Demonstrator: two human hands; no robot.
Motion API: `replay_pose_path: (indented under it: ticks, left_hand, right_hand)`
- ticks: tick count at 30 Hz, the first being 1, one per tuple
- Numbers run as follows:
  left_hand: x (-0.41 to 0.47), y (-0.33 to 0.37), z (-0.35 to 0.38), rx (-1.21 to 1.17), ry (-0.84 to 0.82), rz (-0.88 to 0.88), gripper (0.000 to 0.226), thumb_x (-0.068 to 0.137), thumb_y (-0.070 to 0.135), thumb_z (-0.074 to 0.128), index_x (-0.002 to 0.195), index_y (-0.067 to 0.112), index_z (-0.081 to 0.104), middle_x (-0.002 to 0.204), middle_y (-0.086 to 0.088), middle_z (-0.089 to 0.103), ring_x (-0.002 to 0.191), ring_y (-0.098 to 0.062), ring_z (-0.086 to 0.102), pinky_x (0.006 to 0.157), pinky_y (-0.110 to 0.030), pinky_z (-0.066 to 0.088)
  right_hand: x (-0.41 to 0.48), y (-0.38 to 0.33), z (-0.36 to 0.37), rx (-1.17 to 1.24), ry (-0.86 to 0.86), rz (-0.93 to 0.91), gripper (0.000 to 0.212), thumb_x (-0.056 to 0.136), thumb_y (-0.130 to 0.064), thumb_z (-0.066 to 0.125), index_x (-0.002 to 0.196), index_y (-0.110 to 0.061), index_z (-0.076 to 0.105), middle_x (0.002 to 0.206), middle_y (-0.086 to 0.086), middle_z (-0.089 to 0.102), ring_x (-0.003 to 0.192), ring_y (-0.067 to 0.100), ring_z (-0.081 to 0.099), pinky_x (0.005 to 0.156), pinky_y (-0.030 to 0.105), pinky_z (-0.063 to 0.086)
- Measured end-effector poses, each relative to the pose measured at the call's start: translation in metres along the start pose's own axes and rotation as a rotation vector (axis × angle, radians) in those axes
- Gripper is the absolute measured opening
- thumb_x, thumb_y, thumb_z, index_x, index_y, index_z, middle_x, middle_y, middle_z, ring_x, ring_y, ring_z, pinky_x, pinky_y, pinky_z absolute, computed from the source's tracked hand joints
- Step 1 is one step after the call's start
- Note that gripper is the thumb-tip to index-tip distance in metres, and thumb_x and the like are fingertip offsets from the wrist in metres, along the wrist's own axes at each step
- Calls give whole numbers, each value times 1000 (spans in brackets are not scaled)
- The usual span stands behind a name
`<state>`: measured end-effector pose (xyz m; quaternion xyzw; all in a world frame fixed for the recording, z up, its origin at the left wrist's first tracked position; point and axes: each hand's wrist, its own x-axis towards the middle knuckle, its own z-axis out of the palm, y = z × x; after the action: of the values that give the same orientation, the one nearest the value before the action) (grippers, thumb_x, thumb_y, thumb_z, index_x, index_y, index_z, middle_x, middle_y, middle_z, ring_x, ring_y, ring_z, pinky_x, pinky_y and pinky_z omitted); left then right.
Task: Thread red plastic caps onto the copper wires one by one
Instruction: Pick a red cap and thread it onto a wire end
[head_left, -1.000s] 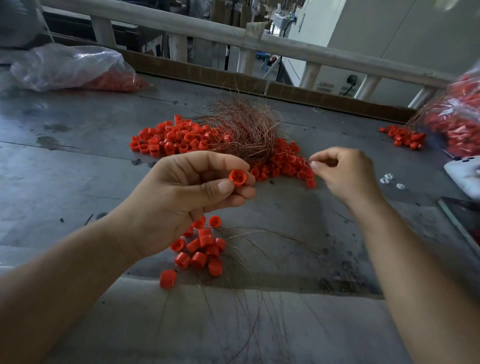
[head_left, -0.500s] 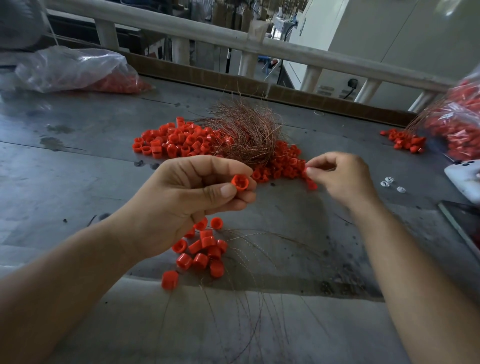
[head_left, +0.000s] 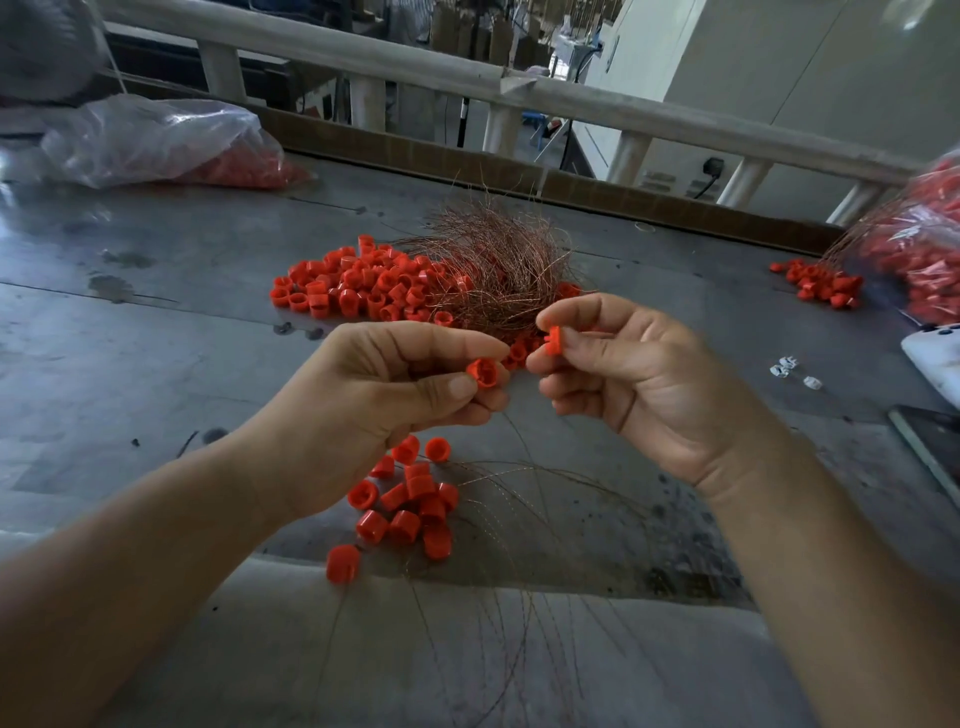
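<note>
My left hand (head_left: 395, 400) pinches a red cap (head_left: 483, 372) between thumb and fingers, open end toward me. A thin copper wire seems to trail down from that hand. My right hand (head_left: 623, 374) pinches a second red cap (head_left: 554, 340) at its fingertips, just right of the first and apart from it. A tangle of copper wires (head_left: 498, 265) lies behind the hands on a heap of loose red caps (head_left: 358, 286). Below my left hand sits a small cluster of red caps (head_left: 410, 504) with wires (head_left: 519, 623) fanning toward me.
The grey metal table (head_left: 156, 338) has a cardboard strip and railing at the back. A plastic bag of caps (head_left: 171, 140) lies far left, another bag (head_left: 919, 244) far right beside a small cap pile (head_left: 821, 283). A white device (head_left: 935, 358) and dark tablet edge (head_left: 930, 447) sit right.
My right hand has picked a cap from the heap, turned palm toward me and come closer to my left hand. The left hand keeps holding its cap.
</note>
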<state>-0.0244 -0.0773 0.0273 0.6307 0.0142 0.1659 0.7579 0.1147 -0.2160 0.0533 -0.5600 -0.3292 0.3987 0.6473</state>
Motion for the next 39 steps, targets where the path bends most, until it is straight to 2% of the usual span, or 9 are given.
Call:
replay_pose_path:
  ticks: [3,11,18,21,26,30,39]
  left_hand:
    - [0,-1,0,14,19,-4,30,66,4,57,87,17,75,79,-5,73,76,-14,70,65,-19,53]
    - [1,-2,-1,42,66,-19,21,61,7,62,77,13,74,78,-7,72,74,-18,70,64,-20,54]
    - [3,-1,1,82,147,-28,21,58,7,61,76,12,71,75,-9,72,72,-17,70,63,-19,54]
    - [3,0,3,78,158,-45,22,56,8,61,72,14,74,71,-7,72,68,-15,69,61,-18,54]
    - [3,1,5,93,175,-57,23,55,6,60,71,15,74,67,-4,71,61,-12,68,57,-15,52]
    - [4,1,5,105,166,-60,25,56,7,60,73,18,75,68,-4,72,63,-11,68,58,-15,52]
    - [4,-1,4,130,141,-44,28,55,11,63,78,22,75,70,-3,72,65,-12,69,59,-15,52]
  right_hand:
    - [1,3,3,-17,-7,15,14,67,-12,58,71,-17,71,65,4,69,52,9,63,48,19,52]
    - [-2,4,9,-98,-33,6,23,61,-14,64,84,-10,63,64,1,67,55,6,62,53,17,51]
    - [-3,13,19,-449,73,-252,21,66,-11,69,83,-22,66,74,-7,63,71,3,59,70,20,53]
    - [-4,16,23,-559,103,-348,24,71,-2,71,82,-22,64,73,-9,65,71,3,63,69,17,52]
    - [-5,22,30,-715,156,-446,27,70,-5,74,80,-29,64,83,-5,66,74,6,63,71,18,51]
    - [-5,23,29,-688,164,-419,24,71,-5,74,82,-24,66,85,-1,68,77,10,66,73,24,54]
    - [-5,22,29,-705,186,-437,27,70,-3,75,81,-25,65,83,-1,68,74,11,66,71,25,55]
